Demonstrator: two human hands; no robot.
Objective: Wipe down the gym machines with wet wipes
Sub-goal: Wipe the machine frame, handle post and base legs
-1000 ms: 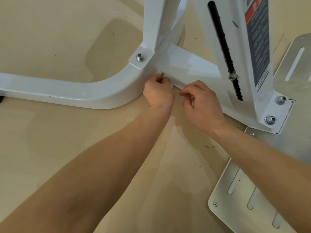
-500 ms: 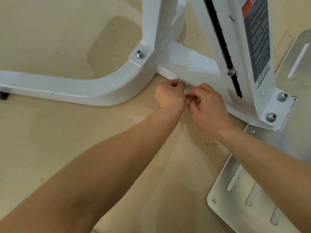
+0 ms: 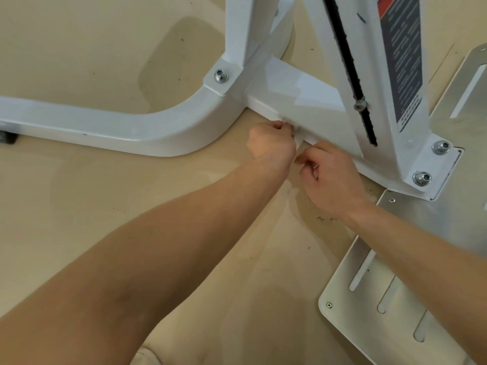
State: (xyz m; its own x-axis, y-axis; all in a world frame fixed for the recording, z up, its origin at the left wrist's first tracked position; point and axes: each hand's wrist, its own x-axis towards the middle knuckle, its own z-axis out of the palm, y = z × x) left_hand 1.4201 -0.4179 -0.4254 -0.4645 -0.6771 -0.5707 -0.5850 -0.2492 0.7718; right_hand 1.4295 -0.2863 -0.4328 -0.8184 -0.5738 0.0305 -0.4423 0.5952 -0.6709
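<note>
A white gym machine frame point(image 3: 147, 127) lies low on a beige floor, with a curved base tube joining a straight cross bar point(image 3: 303, 101) and a slanted upright. My left hand point(image 3: 271, 140) grips a white wet wipe point(image 3: 299, 137) against the lower edge of the cross bar. Only a small part of the wipe shows between my hands. My right hand point(image 3: 332, 177) sits just to its right with fingers curled, pinching the wipe's end near the bar's underside.
The upright point(image 3: 369, 61) carries a black slotted track and a dark label. Bolts fix its foot plate point(image 3: 432, 164). A slotted metal plate point(image 3: 395, 272) lies on the floor at the right. A black rubber foot point(image 3: 6, 137) shows at the far left.
My left hand slid right along the cross bar's lower edge with the wipe, closing up to my right hand. My right hand shifted slightly lower.
</note>
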